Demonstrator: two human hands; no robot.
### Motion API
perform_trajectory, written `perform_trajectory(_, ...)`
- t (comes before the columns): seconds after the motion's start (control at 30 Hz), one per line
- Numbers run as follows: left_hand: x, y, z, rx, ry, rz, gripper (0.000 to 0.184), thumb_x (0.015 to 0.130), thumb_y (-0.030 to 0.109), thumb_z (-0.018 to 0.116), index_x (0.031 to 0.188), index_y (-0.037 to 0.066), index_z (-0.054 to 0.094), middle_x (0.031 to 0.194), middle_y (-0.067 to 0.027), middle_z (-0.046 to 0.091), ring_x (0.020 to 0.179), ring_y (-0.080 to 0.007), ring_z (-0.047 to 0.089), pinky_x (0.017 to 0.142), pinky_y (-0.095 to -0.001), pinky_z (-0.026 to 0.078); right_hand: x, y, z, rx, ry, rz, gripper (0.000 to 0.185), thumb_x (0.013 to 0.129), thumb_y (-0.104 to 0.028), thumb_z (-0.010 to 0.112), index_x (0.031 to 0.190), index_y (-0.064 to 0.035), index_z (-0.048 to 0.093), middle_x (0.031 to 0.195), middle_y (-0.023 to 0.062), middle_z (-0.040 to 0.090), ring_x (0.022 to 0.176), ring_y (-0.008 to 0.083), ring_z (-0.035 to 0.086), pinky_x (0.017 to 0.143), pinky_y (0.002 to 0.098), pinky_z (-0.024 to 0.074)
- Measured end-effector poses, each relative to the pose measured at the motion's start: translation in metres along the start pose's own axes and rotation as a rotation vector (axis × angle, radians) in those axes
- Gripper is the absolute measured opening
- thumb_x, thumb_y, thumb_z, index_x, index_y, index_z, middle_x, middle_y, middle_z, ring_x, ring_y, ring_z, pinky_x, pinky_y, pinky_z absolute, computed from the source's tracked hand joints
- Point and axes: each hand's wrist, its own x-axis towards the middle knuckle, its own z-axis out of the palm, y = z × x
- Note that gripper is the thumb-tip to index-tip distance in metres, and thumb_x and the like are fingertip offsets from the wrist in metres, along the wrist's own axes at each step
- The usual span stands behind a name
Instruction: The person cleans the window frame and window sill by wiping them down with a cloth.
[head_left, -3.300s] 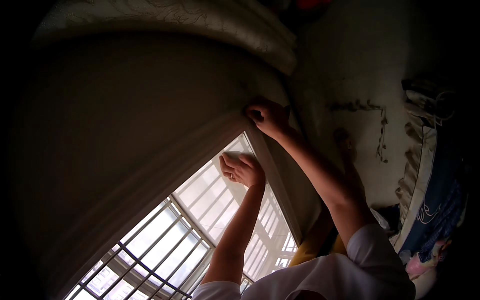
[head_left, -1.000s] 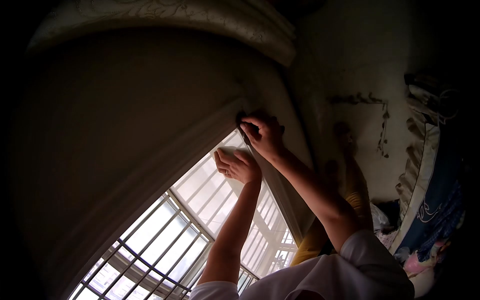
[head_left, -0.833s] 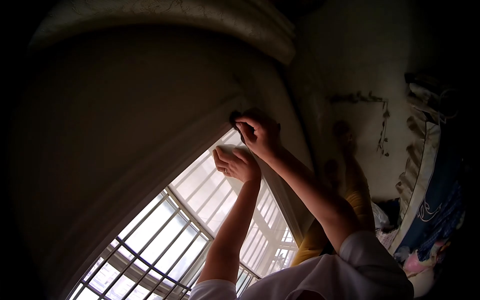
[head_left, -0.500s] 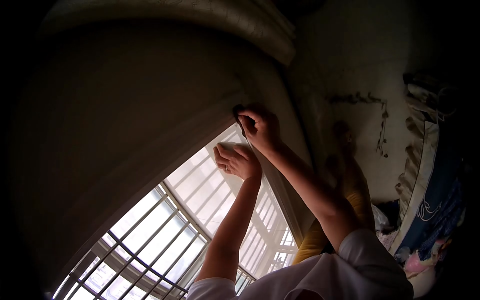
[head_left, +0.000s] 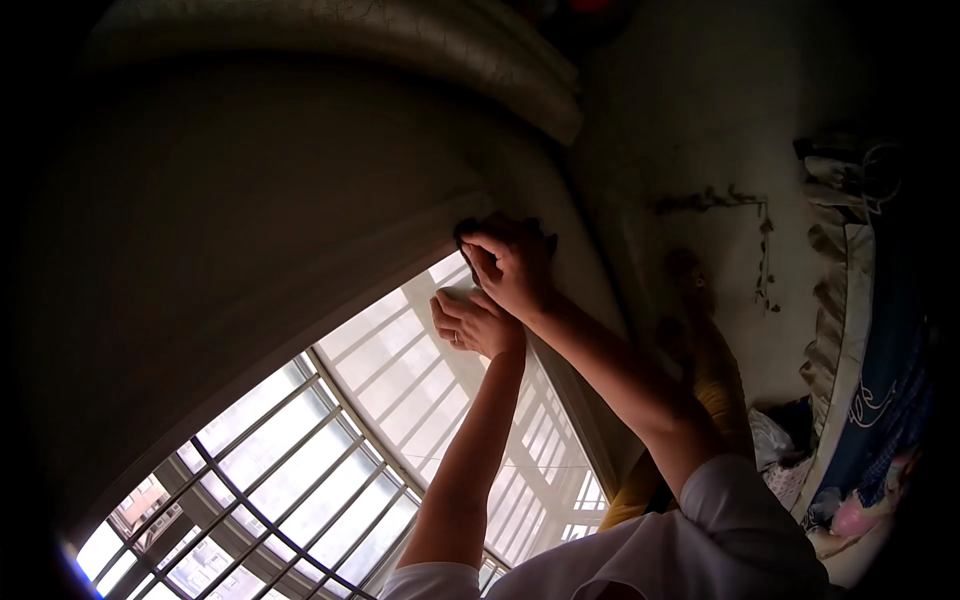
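My right hand is closed on a dark cloth, with its fingers pinched together at the upper corner of the bright window opening. Dark folds of the cloth show on both sides of that hand. Just below it, my left hand, with a ring on one finger, rests against the pale panel beside the window. Its fingers are bent but apart, and I see nothing held in them. The two hands nearly touch.
A barred window lets in strong light at the lower left. A padded, pale rounded edge curves across the top. At right lie a ruffled cover and blue fabric, near a clear plastic bag.
My right hand has turned over slightly and shifted left and down at the corner, with more cloth showing behind it. My left hand stays nearly in place. The view has tilted a little.
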Motion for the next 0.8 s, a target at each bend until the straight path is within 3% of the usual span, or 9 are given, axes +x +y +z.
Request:
perform_trajectory(0.17, 0.001, -0.003, -0.002, -0.037, 0.002, 0.019, 0.058, 0.091, 0.037, 0.038, 0.137, 0.003, 0.030, 0.144, -0.0116, 0.026, 0.126, -0.0344, 0.031, 0.098, -0.0509, 0.030, -0.004, 0.035, 0.011, 0.012, 0.021, 0.129, 0.006, 0.078, -0.003, 0.066, 0.082, -0.0075, 0.067, 0.077, 0.0073, 0.065, 0.065, 0.0243, 0.065, 0.057, 0.0313, 0.0504)
perform_trajectory(0.23, 0.001, 0.002, -0.001, -0.026, 0.007, -0.010, 0.057, 0.090, 0.035, 0.038, 0.136, 0.002, 0.031, 0.144, -0.0116, 0.026, 0.126, -0.0343, 0.031, 0.098, -0.0506, 0.030, 0.000, 0.027, 0.008, 0.036, 0.033, 0.017, 0.008, 0.077, -0.001, 0.066, 0.082, -0.0066, 0.067, 0.076, 0.0076, 0.065, 0.065, 0.0234, 0.065, 0.056, 0.0309, 0.0501)
perform_trajectory(0.4, 0.001, -0.002, -0.001, 0.003, -0.008, -0.001, 0.062, 0.092, 0.042, 0.035, 0.138, 0.001, 0.030, 0.144, -0.0100, 0.028, 0.130, -0.0331, 0.028, 0.100, -0.0507, 0.032, -0.005, 0.022, 0.010, 0.136, 0.041, 0.033, 0.011, 0.077, 0.000, 0.066, 0.085, -0.0069, 0.067, 0.077, 0.0076, 0.065, 0.068, 0.0229, 0.065, 0.058, 0.0297, 0.0495)
perform_trajectory(0.53, 0.002, 0.000, -0.001, 0.007, -0.019, -0.020, 0.063, 0.093, 0.045, 0.034, 0.138, 0.001, 0.030, 0.145, -0.0100, 0.027, 0.131, -0.0329, 0.027, 0.099, -0.0516, 0.032, 0.000, 0.026, 0.006, 0.025, 0.010, 0.043, 0.009, 0.076, -0.001, 0.068, 0.082, -0.0074, 0.067, 0.076, 0.0063, 0.064, 0.066, 0.0227, 0.064, 0.057, 0.0304, 0.0488)
perform_trajectory(0.63, 0.001, 0.004, -0.002, -0.018, -0.012, -0.015, 0.062, 0.092, 0.043, 0.035, 0.138, 0.001, 0.030, 0.145, -0.0091, 0.027, 0.131, -0.0324, 0.028, 0.099, -0.0512, 0.032, 0.003, 0.002, -0.005, 0.043, -0.057, -0.005, 0.009, 0.075, -0.001, 0.068, 0.080, -0.0073, 0.067, 0.073, 0.0067, 0.063, 0.065, 0.0229, 0.064, 0.057, 0.0310, 0.0488)
perform_trajectory(0.8, 0.002, 0.001, -0.002, -0.014, -0.021, 0.012, 0.062, 0.091, 0.040, 0.037, 0.138, 0.001, 0.028, 0.145, -0.0095, 0.025, 0.131, -0.0321, 0.028, 0.099, -0.0500, 0.031, 0.000, 0.035, 0.007, 0.016, 0.050, 0.071, 0.008, 0.076, -0.004, 0.068, 0.081, -0.0103, 0.068, 0.076, 0.0051, 0.065, 0.064, 0.0217, 0.064, 0.056, 0.0305, 0.0497)
